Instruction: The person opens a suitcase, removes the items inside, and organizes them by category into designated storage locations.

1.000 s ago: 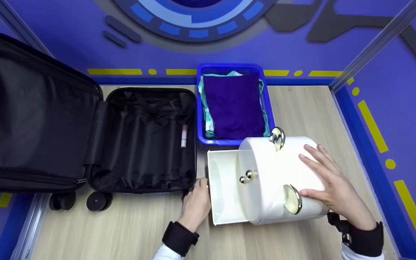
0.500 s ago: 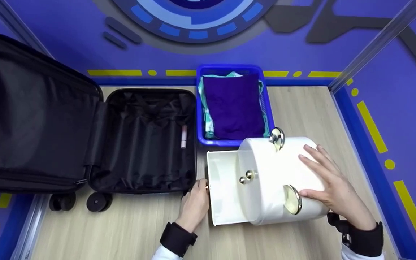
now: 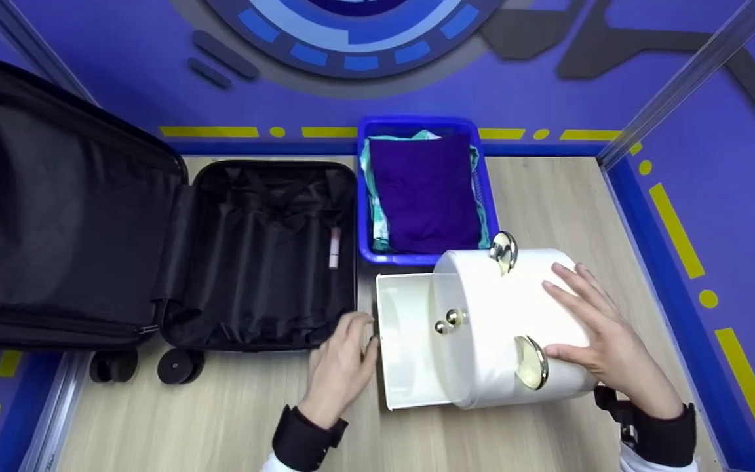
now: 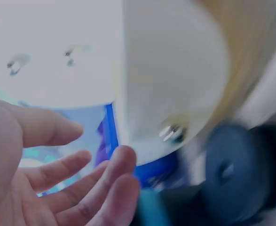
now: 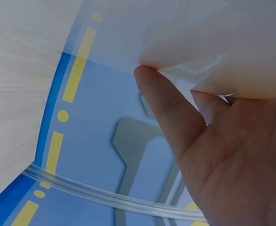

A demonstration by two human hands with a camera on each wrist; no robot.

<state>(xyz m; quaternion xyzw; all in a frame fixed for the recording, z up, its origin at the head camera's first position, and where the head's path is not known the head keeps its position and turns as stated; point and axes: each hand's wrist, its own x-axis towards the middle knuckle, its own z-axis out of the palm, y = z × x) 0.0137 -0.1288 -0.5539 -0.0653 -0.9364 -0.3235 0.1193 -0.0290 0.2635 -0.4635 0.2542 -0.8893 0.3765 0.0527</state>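
Note:
A white storage box (image 3: 522, 301) with a rounded top, metallic ear-like trims and gold knobs stands at the centre right. One drawer (image 3: 410, 367) is pulled out to the left, and nothing is visible inside it. My right hand (image 3: 613, 341) rests spread on the box's glossy side. Just left of the drawer front, my left hand (image 3: 341, 367) hangs with loosely bent fingers and holds nothing. In the left wrist view its fingers are apart from the drawer's knob (image 4: 174, 133). A slim pink-and-white tube (image 3: 334, 249) lies in the black suitcase (image 3: 259, 282).
The suitcase's raised lid (image 3: 56, 196) leans open at the left, with wheels (image 3: 179, 364) at the near side. Behind the box a blue basket (image 3: 397, 258) holds folded purple cloth (image 3: 423, 190) over teal and white cloth. Blue panel walls enclose the wooden surface.
My left hand has let go of the drawer's knob and shifted slightly left, its fingers loosening. The right hand, box and drawer stay where they were.

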